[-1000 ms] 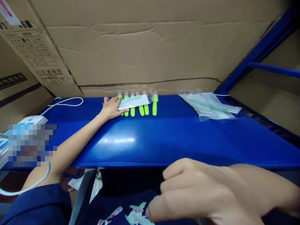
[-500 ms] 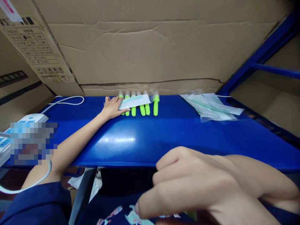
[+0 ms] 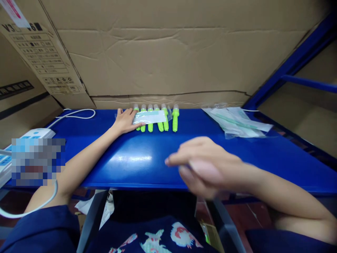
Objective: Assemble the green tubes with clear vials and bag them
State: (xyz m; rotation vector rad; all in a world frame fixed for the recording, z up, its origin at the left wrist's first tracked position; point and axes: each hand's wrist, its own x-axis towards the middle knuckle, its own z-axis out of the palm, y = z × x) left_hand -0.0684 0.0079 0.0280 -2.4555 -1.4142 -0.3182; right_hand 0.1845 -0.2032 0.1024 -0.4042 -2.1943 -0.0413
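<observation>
My left hand (image 3: pixel 126 120) rests at the back of the table, thumb and fingers closed on the left end of a clear plastic packet (image 3: pixel 151 116) with a white and pale green insert. Beneath the packet, several bright green sticks with clear caps (image 3: pixel 150 127) lie side by side, and the hand hides part of the leftmost ones. One more green stick (image 3: pixel 175 121) lies just to the right, outside the packet. Over the front of the table, my right hand (image 3: pixel 207 165) is blurred by motion. Its index finger points left, the other fingers are curled, and nothing shows in it.
A pile of similar plastic packets (image 3: pixel 237 123) lies at the back right. On the left stand a white power strip (image 3: pixel 43 133) and its cable (image 3: pixel 79 114). Cardboard (image 3: pixel 163 63) walls the back of the blue table (image 3: pixel 126 172), and a blue metal frame (image 3: pixel 295 66) rises at the right.
My right hand has moved up and away from my body, over the table's front edge. The packet's right end has dropped a little, while my left hand stays in place.
</observation>
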